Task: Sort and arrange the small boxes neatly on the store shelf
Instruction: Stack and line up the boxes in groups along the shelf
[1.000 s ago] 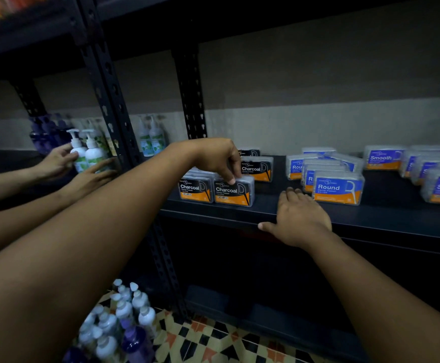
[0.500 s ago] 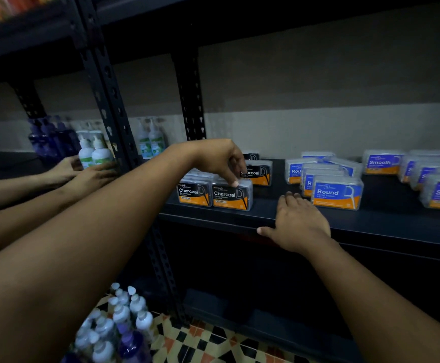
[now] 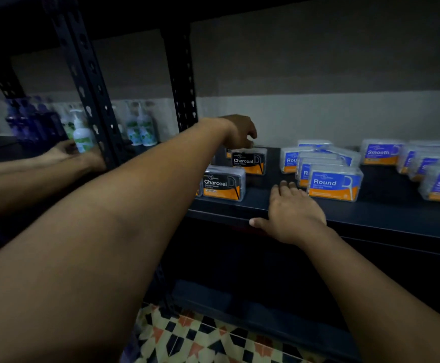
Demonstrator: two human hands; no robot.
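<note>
Small clear boxes stand on the dark shelf (image 3: 370, 218). A black-and-orange Charcoal box (image 3: 224, 183) sits near the front, and a second Charcoal box (image 3: 249, 161) is behind it. My left hand (image 3: 240, 132) reaches to the rear one, fingers curled down onto its top edge. My right hand (image 3: 292, 213) lies flat on the shelf's front edge, thumb over the lip, holding nothing. Just right of it is a row of blue-and-orange Round boxes (image 3: 334, 183). Blue Smooth boxes (image 3: 381, 153) stand further right.
Perforated black uprights (image 3: 88, 82) divide the shelving. In the left bay another person's hands (image 3: 67, 150) are at white pump bottles (image 3: 82, 134), with blue bottles (image 3: 30, 121) behind. A lower shelf (image 3: 266, 320) and patterned floor tiles (image 3: 200, 339) lie below.
My left hand has left the front Charcoal box and moved back to the rear one. My right hand stays on the shelf edge. The view has shifted closer and darkened.
</note>
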